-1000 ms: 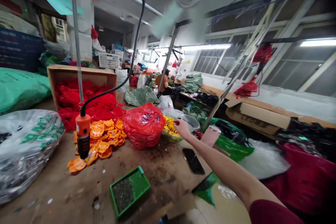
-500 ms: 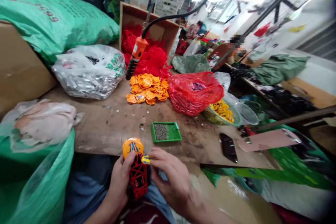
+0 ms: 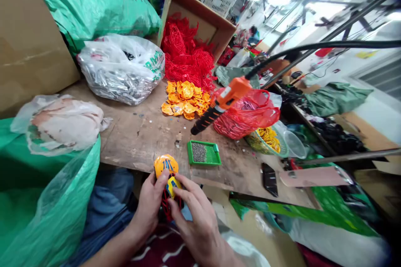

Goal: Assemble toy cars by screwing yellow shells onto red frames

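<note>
Low over the table's front edge, my left hand [image 3: 149, 200] is closed around a toy car [image 3: 166, 164], with a rounded orange part at its far end and a red and black lattice frame. My right hand [image 3: 198, 213] pinches a small yellow and blue plastic piece [image 3: 172, 185] against the middle of the toy. Fingers cover much of the frame. Just beyond my hands sits a green tray [image 3: 214, 157] with small grey screws in its left part. An orange and black electric screwdriver [image 3: 230, 93] hangs tilted above the table, touched by neither hand.
Orange plastic parts [image 3: 187, 102] lie piled at the back, before red lattice parts [image 3: 184, 56] spilling from a wooden box. A clear bag of silvery parts [image 3: 122, 77] stands left, a red bag [image 3: 250, 119] right. A dark phone [image 3: 269, 179] lies near the right edge.
The yellow piece has moved from beside the toy onto its middle, and my right hand has closed in over it. The screwdriver has swung right and nearer. The camera view has shifted.
</note>
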Available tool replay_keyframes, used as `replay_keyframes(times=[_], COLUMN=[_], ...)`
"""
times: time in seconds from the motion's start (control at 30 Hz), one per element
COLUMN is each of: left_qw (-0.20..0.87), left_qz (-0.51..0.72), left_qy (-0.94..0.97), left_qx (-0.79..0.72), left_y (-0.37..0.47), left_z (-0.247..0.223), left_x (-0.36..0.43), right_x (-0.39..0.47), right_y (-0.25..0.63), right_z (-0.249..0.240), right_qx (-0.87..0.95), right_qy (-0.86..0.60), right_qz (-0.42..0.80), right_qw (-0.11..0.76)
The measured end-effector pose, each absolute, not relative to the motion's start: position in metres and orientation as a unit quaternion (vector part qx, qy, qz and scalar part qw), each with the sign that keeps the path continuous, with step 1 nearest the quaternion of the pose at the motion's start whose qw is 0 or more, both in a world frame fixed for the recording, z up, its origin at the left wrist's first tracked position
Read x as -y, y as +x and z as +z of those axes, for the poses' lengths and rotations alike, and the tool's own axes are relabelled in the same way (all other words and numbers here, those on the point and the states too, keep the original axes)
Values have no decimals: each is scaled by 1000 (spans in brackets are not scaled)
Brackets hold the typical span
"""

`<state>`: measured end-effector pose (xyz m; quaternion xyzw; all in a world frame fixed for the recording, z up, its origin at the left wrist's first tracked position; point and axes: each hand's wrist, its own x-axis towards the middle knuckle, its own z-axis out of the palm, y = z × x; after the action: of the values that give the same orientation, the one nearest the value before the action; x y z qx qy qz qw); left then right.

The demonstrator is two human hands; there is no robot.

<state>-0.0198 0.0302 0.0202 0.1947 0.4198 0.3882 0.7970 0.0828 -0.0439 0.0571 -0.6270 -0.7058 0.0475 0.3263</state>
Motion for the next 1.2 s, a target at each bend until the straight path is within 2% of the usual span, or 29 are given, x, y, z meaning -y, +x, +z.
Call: replay_keyframes(times=[0.27,0.6,0.9,1.2], left_qw=[793,788,795,777], left_qz=[385,381,365,365], left_qy=[213,212,221,270], left_qx=[-421,-436,-432,-437], left_y=[-21,-20,-17,-16], left_z=[23,24,26,19], left_x=[-30,-30,-29,-29], right_x=[41,56,52,55], right_y=[80,71,69,78], right_z=[64,44,48,45], right_qx=[597,614,611,623], right_qy=[-683,-684,-682,-677], right_qz=[15,34,21,73], right_qw=[419,392,401,384])
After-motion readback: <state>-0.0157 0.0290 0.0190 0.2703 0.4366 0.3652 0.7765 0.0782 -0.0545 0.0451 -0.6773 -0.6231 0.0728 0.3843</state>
